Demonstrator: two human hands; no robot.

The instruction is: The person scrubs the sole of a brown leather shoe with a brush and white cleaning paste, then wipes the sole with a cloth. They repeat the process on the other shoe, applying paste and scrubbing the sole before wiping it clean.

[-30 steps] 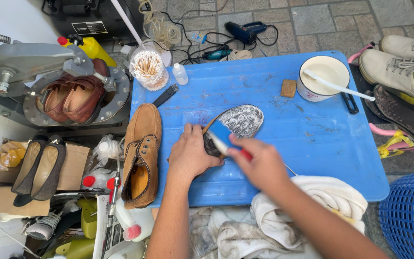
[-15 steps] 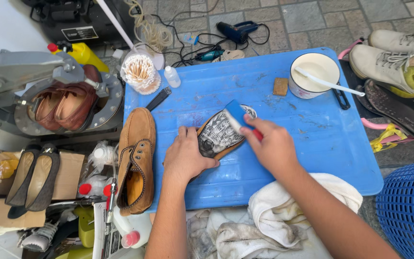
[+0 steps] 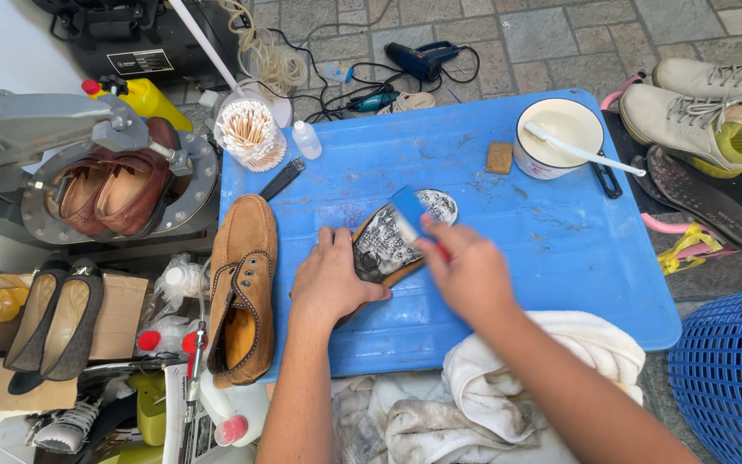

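A shoe lies sole-up (image 3: 392, 241) on the blue tray table (image 3: 560, 249), its sole covered in grey-white foam. My left hand (image 3: 330, 275) presses down on its near end and holds it still. My right hand (image 3: 465, 273) grips a brush with a blue head (image 3: 410, 210) and a red handle, the head resting on the sole. A matching tan suede shoe (image 3: 242, 292) lies upright along the tray's left edge, just left of my left hand.
A white bowl of creamy liquid with a brush in it (image 3: 560, 137) and a small brown block (image 3: 499, 157) sit at the tray's far side. White towels (image 3: 508, 387) hang over the near edge. Shoes, bottles and a blue basket (image 3: 732, 369) surround the tray.
My right hand has swept the brush back and forth over the sole. The shoe has shifted slightly left on the tray, and my left hand stays on it.
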